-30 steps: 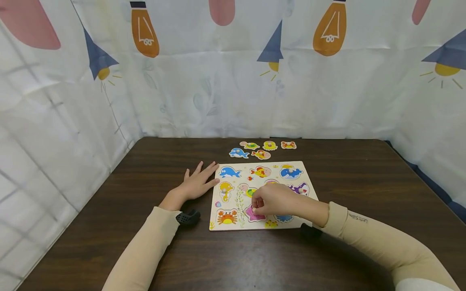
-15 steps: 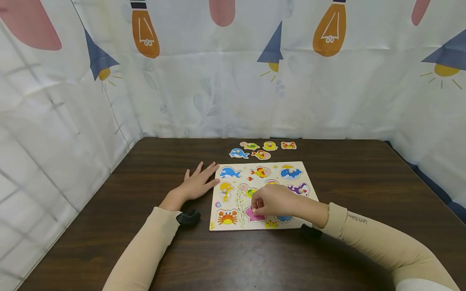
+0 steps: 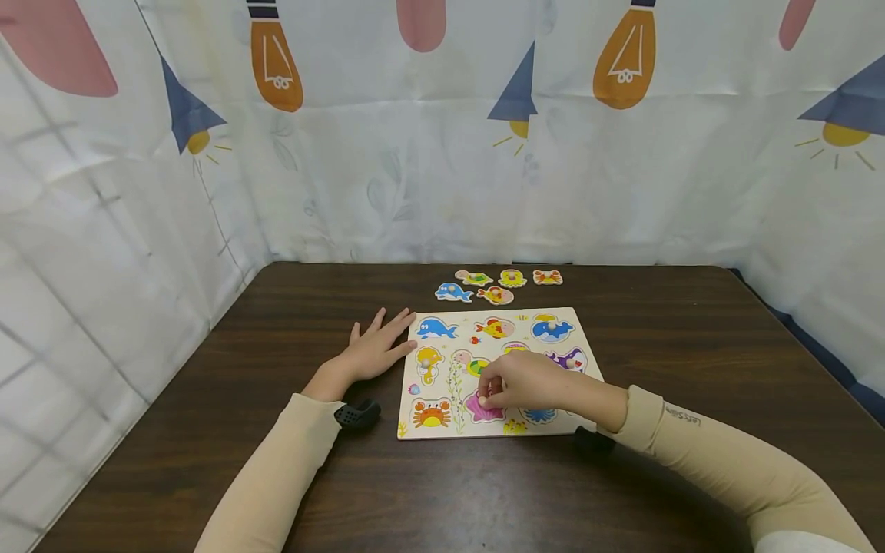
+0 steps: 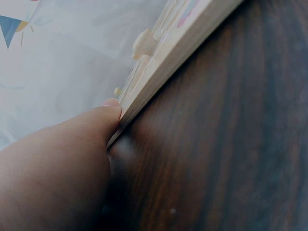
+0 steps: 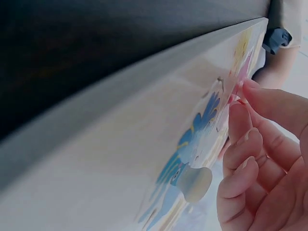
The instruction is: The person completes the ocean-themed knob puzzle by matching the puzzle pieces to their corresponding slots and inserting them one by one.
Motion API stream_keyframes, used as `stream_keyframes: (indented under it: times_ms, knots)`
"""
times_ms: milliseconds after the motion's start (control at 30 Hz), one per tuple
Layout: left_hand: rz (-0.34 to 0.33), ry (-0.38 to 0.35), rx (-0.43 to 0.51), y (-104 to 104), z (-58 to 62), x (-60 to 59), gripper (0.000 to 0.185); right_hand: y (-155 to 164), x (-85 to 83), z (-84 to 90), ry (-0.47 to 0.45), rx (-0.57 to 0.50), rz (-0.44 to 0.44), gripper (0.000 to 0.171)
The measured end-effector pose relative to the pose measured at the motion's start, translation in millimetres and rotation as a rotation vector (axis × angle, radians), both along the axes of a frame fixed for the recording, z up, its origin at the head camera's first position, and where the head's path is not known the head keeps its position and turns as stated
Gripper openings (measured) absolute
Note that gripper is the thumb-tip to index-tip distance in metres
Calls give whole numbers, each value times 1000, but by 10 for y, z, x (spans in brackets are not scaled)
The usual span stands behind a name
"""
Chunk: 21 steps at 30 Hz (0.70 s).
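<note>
A wooden peg puzzle board (image 3: 484,431) with sea-animal pictures lies on the table. My right hand (image 3: 522,380) pinches the small knob of a pink puzzle piece (image 3: 486,413), which sits in its place near the board's front edge. In the right wrist view, thumb and forefinger meet at that knob, while the other fingers (image 5: 239,180) curl inward. A blue piece with a pale knob (image 5: 195,184) is nearer that camera. My left hand (image 3: 371,352) lies spread at the board's left edge, its thumb (image 4: 113,109) touching the edge in the left wrist view.
Behind the board lie several loose pieces, among them a blue whale (image 3: 452,292), a fish (image 3: 496,296), a turtle (image 3: 475,279) and a crab (image 3: 548,277). Knobbed seahorse (image 3: 429,365) and whale pieces (image 3: 552,330) sit in the board. A printed curtain (image 3: 442,177) hangs behind the table.
</note>
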<state>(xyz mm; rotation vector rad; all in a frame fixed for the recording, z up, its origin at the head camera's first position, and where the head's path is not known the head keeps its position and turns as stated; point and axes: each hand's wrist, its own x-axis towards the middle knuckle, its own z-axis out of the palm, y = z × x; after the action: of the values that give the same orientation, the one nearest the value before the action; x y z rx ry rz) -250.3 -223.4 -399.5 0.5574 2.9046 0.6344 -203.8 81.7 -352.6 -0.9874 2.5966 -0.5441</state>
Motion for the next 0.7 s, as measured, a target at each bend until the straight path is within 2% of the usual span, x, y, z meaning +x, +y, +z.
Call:
stream_keyframes:
  times_ms: [233,433,700]
  knots:
    - [-5,0,5,-1,-12,-7,69,55,-57,-10,-3,-31,12,4]
    - [-4,3,6,7,1,-4,69,161,-138,76,27,-97,38,5]
    - [3,1,2,5,-1,5,69,278,-313,213,14,-211,-17,8]
